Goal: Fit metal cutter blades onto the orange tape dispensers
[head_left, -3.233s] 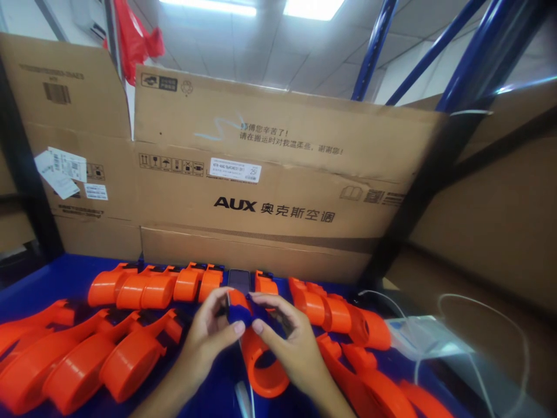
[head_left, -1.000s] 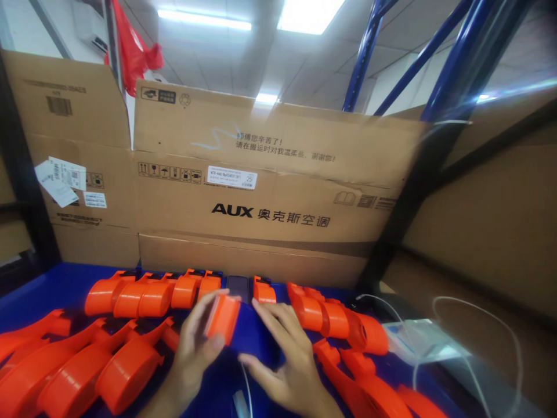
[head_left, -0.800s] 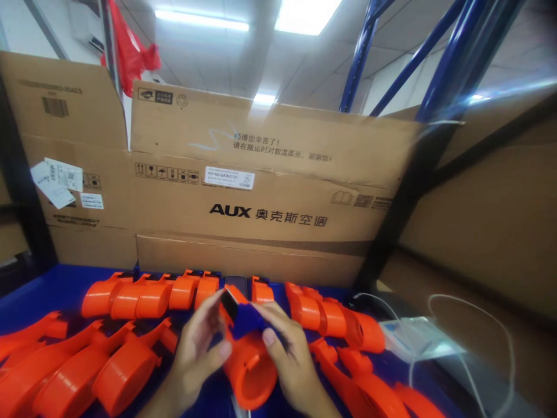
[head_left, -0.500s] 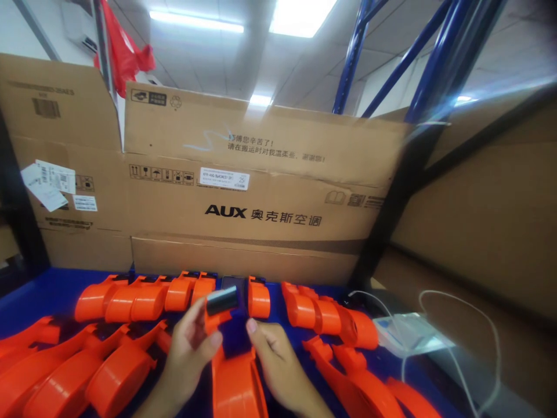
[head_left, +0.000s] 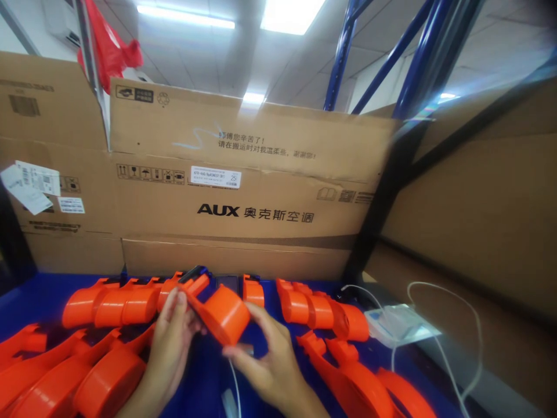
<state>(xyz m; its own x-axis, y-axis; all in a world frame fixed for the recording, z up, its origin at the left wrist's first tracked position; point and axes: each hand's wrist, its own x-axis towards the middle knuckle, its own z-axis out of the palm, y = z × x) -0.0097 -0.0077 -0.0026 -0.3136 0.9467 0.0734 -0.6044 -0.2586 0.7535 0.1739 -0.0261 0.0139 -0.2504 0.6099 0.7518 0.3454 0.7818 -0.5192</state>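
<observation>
An orange tape dispenser [head_left: 226,313] with a round drum is held up in front of me, tilted, its dark cutter end [head_left: 196,274] pointing up and to the left. My left hand [head_left: 176,325] is closed on its flat side near the cutter end. With thumb and fingers, my right hand [head_left: 270,354] grips the drum from the right. Similar orange dispensers stand close by: a front-left group [head_left: 108,377], a back-left row [head_left: 104,305], one behind the drum [head_left: 254,291], and groups at right [head_left: 296,305] and front right [head_left: 361,377].
The blue tabletop [head_left: 191,383] ends at a tall cardboard wall [head_left: 261,191]. A white cable [head_left: 235,377] lies between my hands. At the right, another white cable [head_left: 481,337] loops over a pale, flat package [head_left: 400,325]. A dark rack post [head_left: 378,203] rises behind.
The dispenser has been raised and turned, bringing its drum up between my hands. My right hand has shifted onto the drum. The view has swung slightly right.
</observation>
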